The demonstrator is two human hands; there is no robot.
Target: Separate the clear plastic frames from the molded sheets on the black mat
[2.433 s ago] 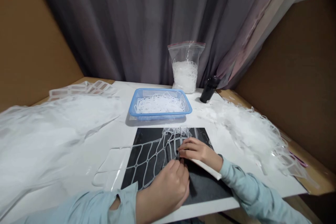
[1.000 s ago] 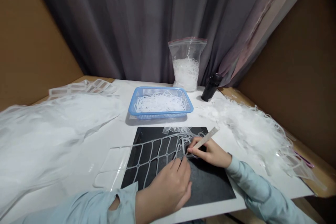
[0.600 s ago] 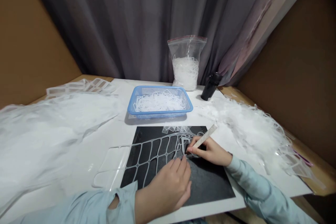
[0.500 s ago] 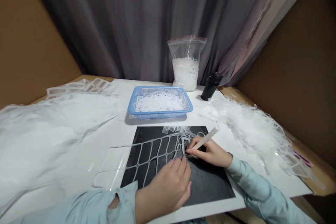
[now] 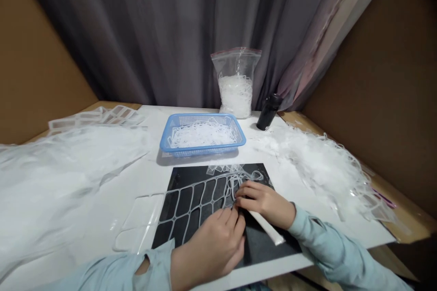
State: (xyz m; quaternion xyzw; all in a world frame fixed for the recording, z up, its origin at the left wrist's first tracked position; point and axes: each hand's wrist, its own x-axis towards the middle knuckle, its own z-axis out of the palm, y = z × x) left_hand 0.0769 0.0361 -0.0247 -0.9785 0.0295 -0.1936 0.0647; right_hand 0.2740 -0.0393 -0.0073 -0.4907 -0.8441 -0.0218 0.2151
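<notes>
Netting [image 5: 190,213]: spread over the black board [image 5: 259,248] on the desk [image 5: 129,186], left end trailing past the board's edge, right end bunched.
Left hand [image 5: 213,243]: grip pinched on the bunched end, exact contact hidden.
Right hand [image 5: 266,202]: curled against the left fingertips, grip closed around a white stick [image 5: 266,228] angled out beneath.
Step in hand: apparently fine fingertip work at the bunched end.
Next move: seems to call for a steady left pinch and small right-hand adjustments.
</notes>
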